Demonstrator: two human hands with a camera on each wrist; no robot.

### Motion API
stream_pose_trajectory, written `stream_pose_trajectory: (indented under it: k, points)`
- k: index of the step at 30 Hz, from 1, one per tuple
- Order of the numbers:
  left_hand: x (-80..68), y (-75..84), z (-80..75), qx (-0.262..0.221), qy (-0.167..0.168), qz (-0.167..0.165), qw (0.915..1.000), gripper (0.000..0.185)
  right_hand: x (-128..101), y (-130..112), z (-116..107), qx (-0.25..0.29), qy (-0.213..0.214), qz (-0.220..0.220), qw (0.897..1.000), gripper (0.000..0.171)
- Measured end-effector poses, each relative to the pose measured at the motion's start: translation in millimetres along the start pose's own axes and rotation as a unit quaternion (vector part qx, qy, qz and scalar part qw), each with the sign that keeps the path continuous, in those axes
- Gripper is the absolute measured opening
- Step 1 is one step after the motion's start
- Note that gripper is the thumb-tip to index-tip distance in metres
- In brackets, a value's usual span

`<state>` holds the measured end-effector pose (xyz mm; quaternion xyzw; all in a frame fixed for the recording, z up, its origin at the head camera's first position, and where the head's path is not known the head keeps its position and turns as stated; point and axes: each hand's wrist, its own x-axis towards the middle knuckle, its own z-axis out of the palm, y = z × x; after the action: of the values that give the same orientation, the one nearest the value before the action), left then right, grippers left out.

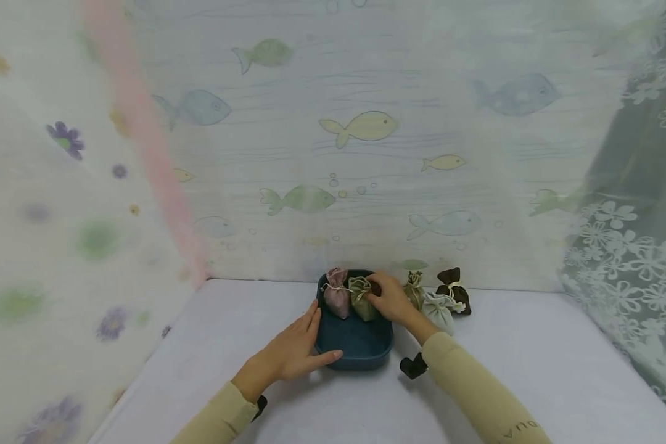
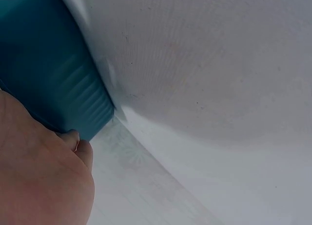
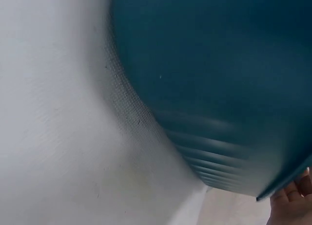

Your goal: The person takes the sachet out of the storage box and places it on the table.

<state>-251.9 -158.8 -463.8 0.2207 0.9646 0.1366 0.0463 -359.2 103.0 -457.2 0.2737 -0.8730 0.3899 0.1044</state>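
Ribbed teal tray [image 1: 355,351], left hand [image 1: 294,351] spread against it, right hand [image 1: 388,299] pinching olive cloth pouch [image 1: 361,299].

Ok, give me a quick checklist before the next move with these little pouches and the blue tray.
1. Left hand steadying blue tray: ok, resting against its left rim.
2. Right hand on olive pouch: ok, touching it inside the tray; firm grip: cannot tell.
3. Pink pouch in tray: ok.
4. Three pouches waiting outside the tray: ok, to its right.
5. Free space in tray: ok, near half bare.
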Motion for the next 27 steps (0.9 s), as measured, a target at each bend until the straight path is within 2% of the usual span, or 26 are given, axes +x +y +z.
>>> stream_pose_trajectory:
  k: [10, 17, 23, 27]
  points:
    - [-1.2, 0.1, -0.2, -0.003, 0.006, 0.005, 1.0000, 0.114, -14, -17, -17, 0.016, -0.004, -0.013, 1.000, 0.030]
    - [-1.1, 0.4, -2.4, 0.000, 0.013, 0.004, 0.9999, 0.115, -23, -34, -32, 0.031, -0.005, -0.044, 0.999, 0.029]
    - [-2.2, 2.1, -2.2, -0.004, 0.010, 0.001, 0.9999, 0.116, -34, -40, -45, 0.040, 0.004, -0.061, 0.997, 0.025]
    - [-2.6, 3.0, -2.7, -0.008, 0.009, 0.000, 0.9999, 0.114, -45, -40, -57, 0.050, 0.005, -0.058, 0.997, 0.029]
